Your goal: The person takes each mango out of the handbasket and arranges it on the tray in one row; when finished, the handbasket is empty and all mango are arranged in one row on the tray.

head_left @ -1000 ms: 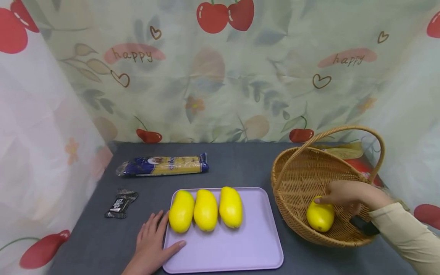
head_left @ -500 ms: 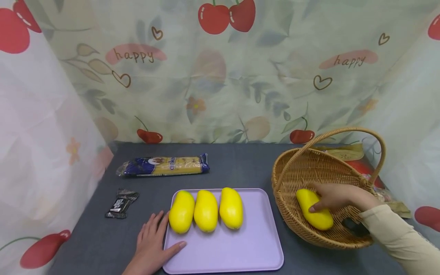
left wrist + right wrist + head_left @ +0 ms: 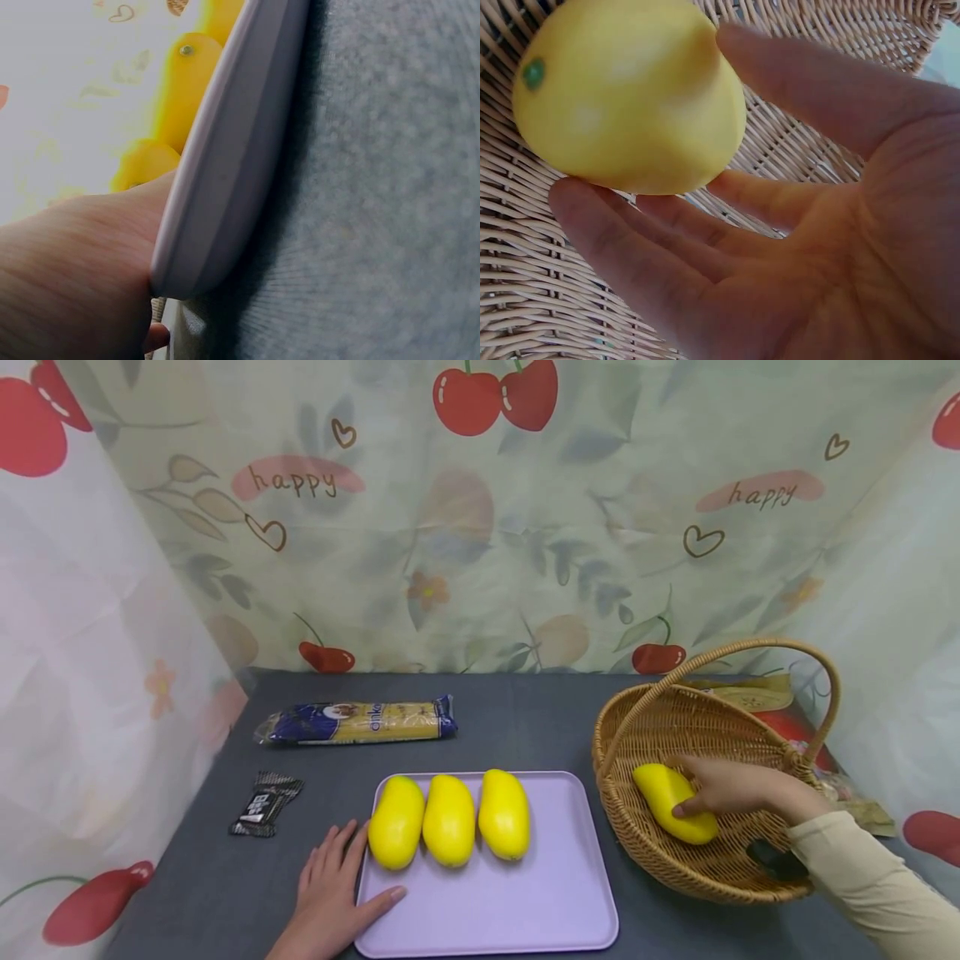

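Note:
Inside the wicker basket (image 3: 637, 835), my right hand (image 3: 738, 789) holds a yellow mango (image 3: 667, 802) low against the weave. In the right wrist view the thumb touches one side of this mango (image 3: 622, 97) and the fingertips (image 3: 577, 199) lie along the other. My left hand (image 3: 330, 893) rests at the left edge of the lilac tray (image 3: 525, 910), fingers straight on the table and thumb over the rim. Three more mangoes stand in a row on the tray: a left one (image 3: 396, 822), a middle one (image 3: 449, 821) and a right one (image 3: 504, 814).
Behind the tray lies a long blue-and-yellow packet (image 3: 367, 720). A small black wrapped packet (image 3: 266, 804) is to the left. Behind the basket are partly hidden red and tan packages (image 3: 787, 722). The basket's handle (image 3: 750, 646) arches over it. Printed curtains enclose the table.
My right hand has turned the mango lengthwise and shifted it left and slightly back within the basket. My left hand and the three mangoes on the tray have stayed still.

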A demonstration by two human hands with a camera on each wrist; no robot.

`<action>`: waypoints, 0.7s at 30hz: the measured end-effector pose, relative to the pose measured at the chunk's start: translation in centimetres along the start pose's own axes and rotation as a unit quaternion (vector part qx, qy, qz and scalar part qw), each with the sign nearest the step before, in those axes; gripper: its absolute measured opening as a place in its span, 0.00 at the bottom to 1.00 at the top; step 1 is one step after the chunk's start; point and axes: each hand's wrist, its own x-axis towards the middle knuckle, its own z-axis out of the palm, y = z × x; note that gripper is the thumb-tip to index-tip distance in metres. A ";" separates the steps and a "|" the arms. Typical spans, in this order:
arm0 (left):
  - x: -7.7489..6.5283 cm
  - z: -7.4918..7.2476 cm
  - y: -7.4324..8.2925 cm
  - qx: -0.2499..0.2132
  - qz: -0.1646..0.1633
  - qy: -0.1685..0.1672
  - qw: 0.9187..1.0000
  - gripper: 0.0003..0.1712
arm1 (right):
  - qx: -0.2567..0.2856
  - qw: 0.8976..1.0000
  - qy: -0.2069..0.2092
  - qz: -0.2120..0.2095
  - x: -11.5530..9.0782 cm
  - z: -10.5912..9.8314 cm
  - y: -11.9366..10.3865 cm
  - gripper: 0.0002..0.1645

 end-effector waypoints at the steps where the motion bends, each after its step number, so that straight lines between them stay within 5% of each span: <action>1: 0.0 0.0 0.0 0.001 -0.001 0.000 1.000 0.66 | 0.003 1.000 -0.003 0.002 0.0 0.1 0.0 0.53; 21: 0.1 -0.1 -0.1 0.002 0.005 -0.005 1.000 0.65 | -0.006 1.000 -0.022 0.016 0.0 0.3 -0.3 0.61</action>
